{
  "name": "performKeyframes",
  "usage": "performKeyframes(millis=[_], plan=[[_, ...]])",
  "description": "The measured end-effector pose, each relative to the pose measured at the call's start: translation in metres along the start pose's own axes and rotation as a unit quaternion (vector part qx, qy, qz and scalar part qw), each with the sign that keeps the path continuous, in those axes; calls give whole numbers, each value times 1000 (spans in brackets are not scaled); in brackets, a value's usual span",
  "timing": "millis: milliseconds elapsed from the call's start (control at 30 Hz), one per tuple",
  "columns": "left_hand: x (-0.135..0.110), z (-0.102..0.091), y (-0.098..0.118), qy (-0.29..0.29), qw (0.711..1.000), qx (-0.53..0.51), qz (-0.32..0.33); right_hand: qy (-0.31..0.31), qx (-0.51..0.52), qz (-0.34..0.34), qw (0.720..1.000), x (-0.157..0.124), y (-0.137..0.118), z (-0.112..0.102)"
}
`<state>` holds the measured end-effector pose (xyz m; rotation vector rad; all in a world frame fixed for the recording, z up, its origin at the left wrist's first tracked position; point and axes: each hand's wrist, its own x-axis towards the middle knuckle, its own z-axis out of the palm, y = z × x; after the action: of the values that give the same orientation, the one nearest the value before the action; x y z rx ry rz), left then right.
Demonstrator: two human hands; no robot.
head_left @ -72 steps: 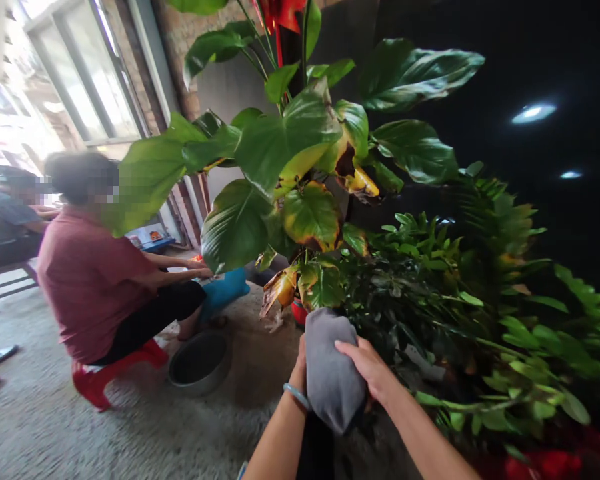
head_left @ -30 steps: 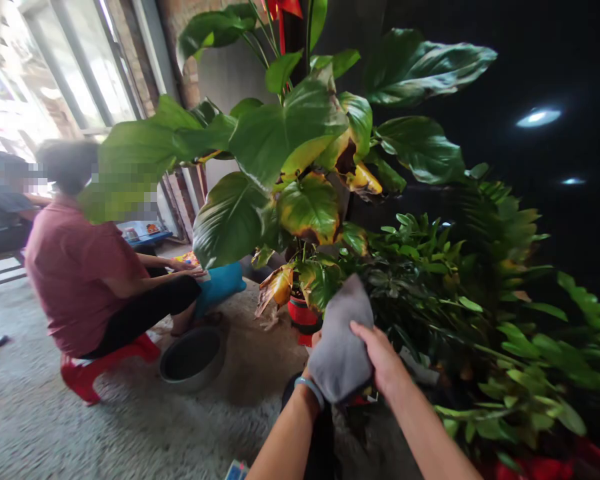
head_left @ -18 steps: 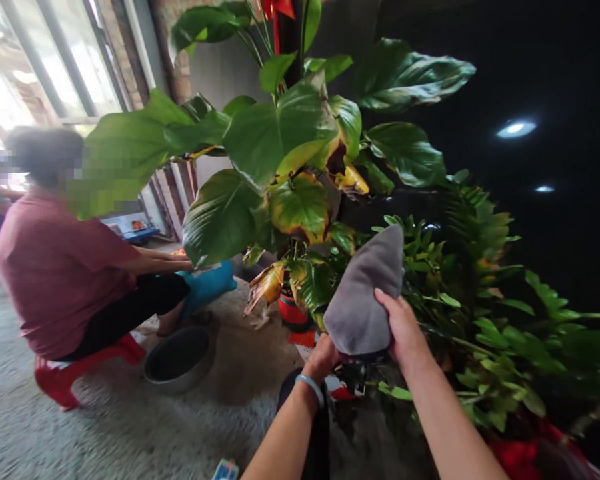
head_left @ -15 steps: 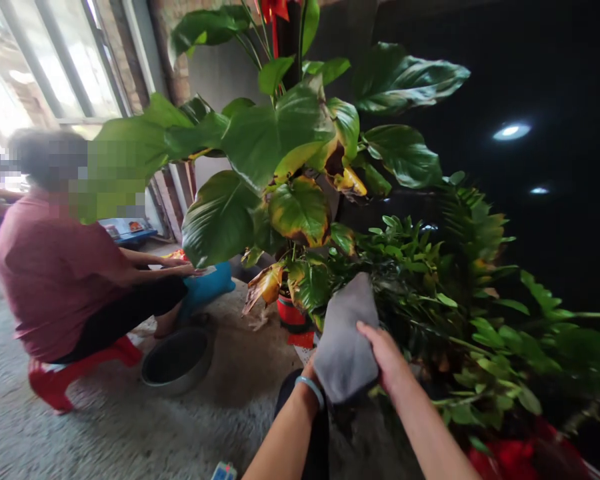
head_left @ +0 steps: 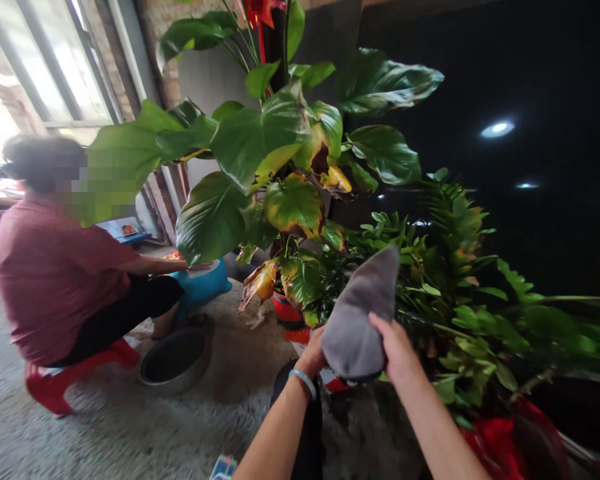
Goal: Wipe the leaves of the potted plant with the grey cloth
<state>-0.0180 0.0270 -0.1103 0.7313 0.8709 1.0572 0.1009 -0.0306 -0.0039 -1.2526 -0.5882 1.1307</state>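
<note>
In front of me is a soft grey plush piece (head_left: 359, 328), rounded at the bottom and narrowing to a point at its upper right. Its exact kind is not clear. My left hand (head_left: 313, 355), with a pale bangle at the wrist, grips its lower left side; most of those fingers are behind it. On the right edge my right hand (head_left: 394, 347) is closed, thumb lying along the front and the other fingers hidden. Large green leaves (head_left: 255, 137) and a leafy bush (head_left: 415, 267) stand just beyond the piece.
To the left, a person in a reddish shirt (head_left: 60, 267) sits on a red stool (head_left: 80, 373), hands over a blue item (head_left: 205, 288). A dark basin (head_left: 175, 360) is on the concrete floor. A red pot (head_left: 286, 308) stands ahead, a dark glossy wall (head_left: 540, 233) behind.
The plush piece has turned in my hands, its tip now leaning to the upper right. Both hands have shifted slightly upward with it. The surroundings have slid a little left in view.
</note>
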Motion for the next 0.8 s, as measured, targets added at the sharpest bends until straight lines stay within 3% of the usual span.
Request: performKeyframes(millis=[67, 167, 233, 300, 367, 433, 633, 700, 800], plan=[[-5, -4, 7, 35, 999, -18, 3, -14, -34, 79, 996, -16, 41, -14], [-11, -12, 17, 154, 988, -30, -11, 9, -53, 95, 994, -46, 83, -38], [-17, -16, 21, 232, 972, -35, 11, 12, -57, 81, 995, -59, 86, -48], [-27, -18, 22, 255, 965, -44, 53, 8, -46, 58, 997, -62, 72, -51], [-42, -16, 21, 229, 968, -52, 85, 16, -29, 24, 999, -59, 52, -47], [-59, -9, 19, 163, 980, -54, 97, 37, -13, -11, 999, -53, 37, -42], [-100, 25, 13, -87, 996, -16, 23, 39, 20, -11, 999, -43, 32, -34], [-105, 32, 9, -120, 993, -17, -7, 41, -8, -15, 999, -40, 35, -35], [-104, 36, 4, -117, 993, -25, -10, 32, -56, -40, 997, -37, 37, -38]])
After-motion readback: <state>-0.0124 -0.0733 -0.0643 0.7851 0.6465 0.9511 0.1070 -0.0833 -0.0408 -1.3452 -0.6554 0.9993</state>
